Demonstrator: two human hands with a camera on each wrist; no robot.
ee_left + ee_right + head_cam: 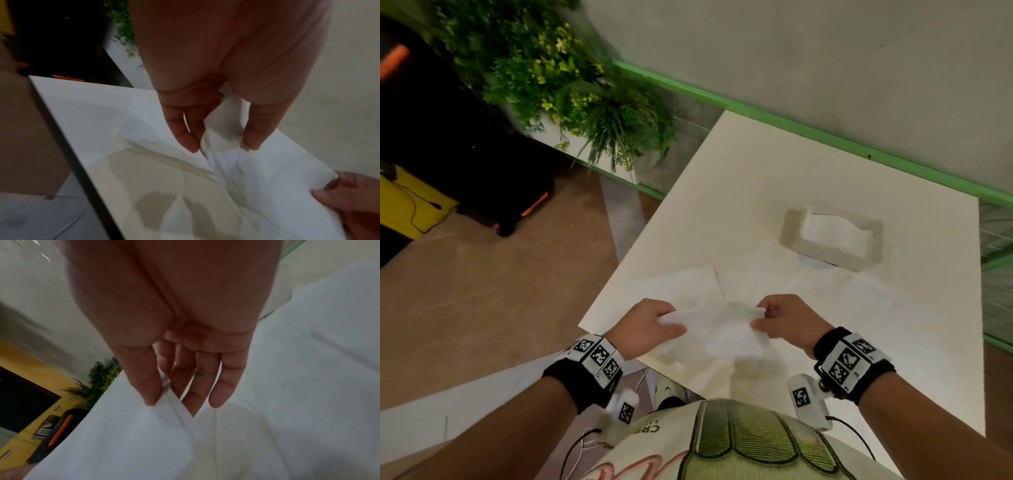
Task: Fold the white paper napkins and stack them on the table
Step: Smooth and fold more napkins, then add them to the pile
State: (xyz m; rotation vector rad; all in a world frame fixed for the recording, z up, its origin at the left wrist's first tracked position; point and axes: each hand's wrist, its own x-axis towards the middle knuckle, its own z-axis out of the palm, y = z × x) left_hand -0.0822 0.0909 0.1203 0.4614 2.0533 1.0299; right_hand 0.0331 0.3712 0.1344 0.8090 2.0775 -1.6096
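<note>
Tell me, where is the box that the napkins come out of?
In the head view the napkin holder sits on the white table, toward its far right side, beyond both hands.

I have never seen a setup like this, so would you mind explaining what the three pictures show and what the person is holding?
No machine here: a person works with bare hands, wearing a camera on the head and one on each wrist. The black wristbands with printed square markers are part of the rig.

The head view looks down at a white table. The left hand and right hand each pinch an end of one white napkin, held just above the table. Farther back stands a napkin holder, and more napkins lie flat nearby, one at the left.

The two wrist views look along each hand at its fingers: thumb and fingers pinch the napkin's edge in both.
</note>
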